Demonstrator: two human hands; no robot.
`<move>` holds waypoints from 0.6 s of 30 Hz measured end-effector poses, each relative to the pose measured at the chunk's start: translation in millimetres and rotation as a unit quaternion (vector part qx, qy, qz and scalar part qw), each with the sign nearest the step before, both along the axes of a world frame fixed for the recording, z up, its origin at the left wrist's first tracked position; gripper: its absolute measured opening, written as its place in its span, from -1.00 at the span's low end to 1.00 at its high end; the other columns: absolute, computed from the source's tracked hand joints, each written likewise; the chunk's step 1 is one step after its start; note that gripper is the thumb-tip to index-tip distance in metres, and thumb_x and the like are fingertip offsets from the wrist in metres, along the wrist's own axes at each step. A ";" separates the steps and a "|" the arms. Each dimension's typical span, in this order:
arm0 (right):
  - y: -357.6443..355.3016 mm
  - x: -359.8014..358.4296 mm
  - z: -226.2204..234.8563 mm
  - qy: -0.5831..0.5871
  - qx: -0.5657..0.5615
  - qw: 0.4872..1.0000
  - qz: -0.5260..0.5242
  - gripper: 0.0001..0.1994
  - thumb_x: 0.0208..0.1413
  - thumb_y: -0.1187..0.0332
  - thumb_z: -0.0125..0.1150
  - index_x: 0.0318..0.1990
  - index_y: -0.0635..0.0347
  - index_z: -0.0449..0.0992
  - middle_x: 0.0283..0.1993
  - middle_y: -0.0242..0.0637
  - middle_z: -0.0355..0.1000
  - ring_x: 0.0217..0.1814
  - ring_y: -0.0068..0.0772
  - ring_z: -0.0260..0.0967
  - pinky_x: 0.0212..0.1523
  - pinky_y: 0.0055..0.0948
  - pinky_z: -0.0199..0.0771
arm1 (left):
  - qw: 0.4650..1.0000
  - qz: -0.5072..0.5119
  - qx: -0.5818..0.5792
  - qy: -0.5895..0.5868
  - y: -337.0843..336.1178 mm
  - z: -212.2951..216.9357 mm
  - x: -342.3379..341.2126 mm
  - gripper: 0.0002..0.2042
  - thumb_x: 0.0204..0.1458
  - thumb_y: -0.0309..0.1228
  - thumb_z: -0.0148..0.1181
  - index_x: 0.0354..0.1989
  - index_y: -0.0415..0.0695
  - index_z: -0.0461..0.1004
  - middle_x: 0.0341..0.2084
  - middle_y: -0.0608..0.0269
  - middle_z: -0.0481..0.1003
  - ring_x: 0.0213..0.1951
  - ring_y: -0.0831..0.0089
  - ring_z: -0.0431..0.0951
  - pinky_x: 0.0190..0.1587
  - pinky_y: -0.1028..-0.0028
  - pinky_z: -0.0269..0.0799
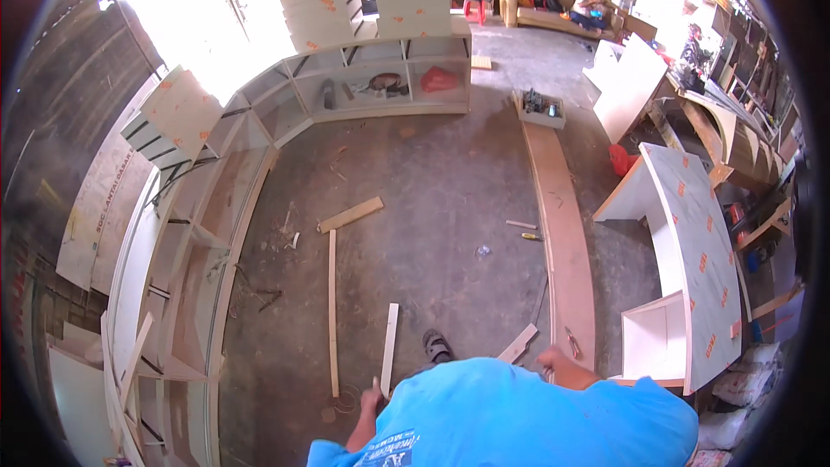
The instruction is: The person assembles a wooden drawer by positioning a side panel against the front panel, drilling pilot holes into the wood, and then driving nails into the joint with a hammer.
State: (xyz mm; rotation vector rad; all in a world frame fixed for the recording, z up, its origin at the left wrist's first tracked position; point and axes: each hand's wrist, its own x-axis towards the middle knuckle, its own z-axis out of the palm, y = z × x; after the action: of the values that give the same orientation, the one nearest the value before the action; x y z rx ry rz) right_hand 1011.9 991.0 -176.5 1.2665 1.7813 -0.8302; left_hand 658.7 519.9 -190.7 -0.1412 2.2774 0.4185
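Observation:
My left hand [372,398] is low in front of me, fingers curled, beside the lower end of a white wooden strip [391,348]. What it holds, if anything, is too small to make out. A longer thin wooden strip [333,311] lies on the floor to its left. My right hand [550,358] is closed at the edge of a long brown board [566,233]; its grip is partly hidden. Close by lie a short pale wooden piece [519,343] and red-handled pliers [572,343], the pliers resting on the board.
Open shelving [259,151] curves along the left and far side. A white cabinet [692,259] stands at right. A tray of hardware [542,109] sits at the board's far end. A short plank [350,214] and a yellow-handled tool [530,236] lie on the floor. Someone sits on a sofa [540,17].

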 end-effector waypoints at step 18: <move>158.5 -240.9 -30.7 0.123 -0.054 0.945 -0.299 -0.83 0.12 0.35 0.17 -0.28 0.31 0.51 -0.47 -0.02 0.48 -0.44 -0.08 0.54 -0.57 -0.08 0.51 | 0.982 -0.169 0.074 0.045 320.0 41.8 -366.4 -0.43 0.19 0.09 -0.06 -0.18 -0.25 0.61 -0.11 -0.23 0.54 0.05 -0.12 0.51 0.13 0.08 0.39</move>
State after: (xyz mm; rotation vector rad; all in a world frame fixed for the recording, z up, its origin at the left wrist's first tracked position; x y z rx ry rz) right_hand 771.0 1149.5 -207.2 1.7192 1.5100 -1.4568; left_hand 292.4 839.8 -149.0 0.3426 2.2905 0.4172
